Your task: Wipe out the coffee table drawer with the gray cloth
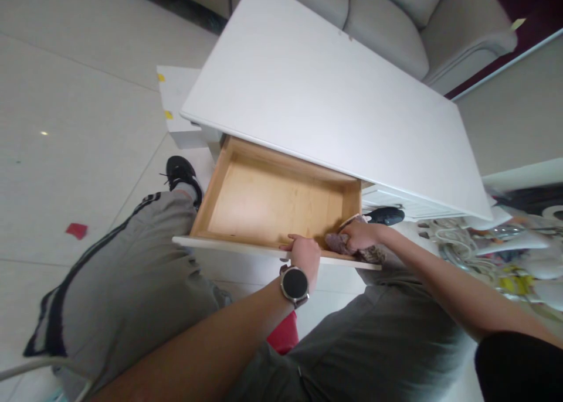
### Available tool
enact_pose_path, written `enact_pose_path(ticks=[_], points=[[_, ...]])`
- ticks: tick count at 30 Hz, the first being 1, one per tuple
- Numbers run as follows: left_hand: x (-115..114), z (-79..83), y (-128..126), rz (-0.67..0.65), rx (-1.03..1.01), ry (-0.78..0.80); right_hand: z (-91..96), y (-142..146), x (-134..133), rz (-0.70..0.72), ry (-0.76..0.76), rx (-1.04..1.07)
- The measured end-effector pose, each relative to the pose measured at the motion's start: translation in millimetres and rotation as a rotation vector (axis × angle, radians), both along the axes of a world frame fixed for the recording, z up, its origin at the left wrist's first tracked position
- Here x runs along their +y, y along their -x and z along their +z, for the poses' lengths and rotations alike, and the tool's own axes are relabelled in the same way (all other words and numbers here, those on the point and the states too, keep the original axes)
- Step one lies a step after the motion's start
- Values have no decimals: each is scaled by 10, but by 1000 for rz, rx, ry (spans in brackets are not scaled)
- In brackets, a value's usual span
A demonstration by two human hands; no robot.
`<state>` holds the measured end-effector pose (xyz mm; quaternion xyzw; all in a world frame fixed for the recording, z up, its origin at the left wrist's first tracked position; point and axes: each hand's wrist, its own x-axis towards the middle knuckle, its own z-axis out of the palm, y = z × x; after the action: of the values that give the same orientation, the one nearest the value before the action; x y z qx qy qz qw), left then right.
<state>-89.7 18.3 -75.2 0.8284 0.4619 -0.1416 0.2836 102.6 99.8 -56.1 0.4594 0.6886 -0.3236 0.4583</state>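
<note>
A wooden drawer (264, 200) is pulled out from the white coffee table (325, 91), its bare bottom showing. My left hand (305, 254), with a watch (294, 283) on the wrist, is closed over the top edge of the drawer's white front panel (237, 248), close to a small knob (284, 260). At the drawer's front right corner, my right hand (363, 236) has its fingers bunched around a brownish-purple cloth (338, 244). Part of the cloth hangs over the side of the drawer; the fingertips are hidden in its folds.
A grey sofa (382, 30) stands behind the table. To the left is a white box (178, 88) with yellow tape; a red scrap (77, 231) lies on the floor. Cables (457, 238) and mixed items crowd the right side. My legs straddle the drawer.
</note>
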Motion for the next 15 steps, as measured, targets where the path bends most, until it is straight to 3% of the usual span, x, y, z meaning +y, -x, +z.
enact_pose_path(ticks=[4,6,9,12,15], points=[[22,37,12,-65,73,-28,270,-126,361,-317,1,119],[26,43,10,-94,89,-34,337,-143,430,-360,-58,175],[18,39,-9,-132,139,-51,255,-103,351,-291,-17,165],[1,29,-33,-135,155,-42,21,-71,142,-158,55,148],[-8,38,-39,-117,149,-26,-165,-125,-28,-99,25,235]])
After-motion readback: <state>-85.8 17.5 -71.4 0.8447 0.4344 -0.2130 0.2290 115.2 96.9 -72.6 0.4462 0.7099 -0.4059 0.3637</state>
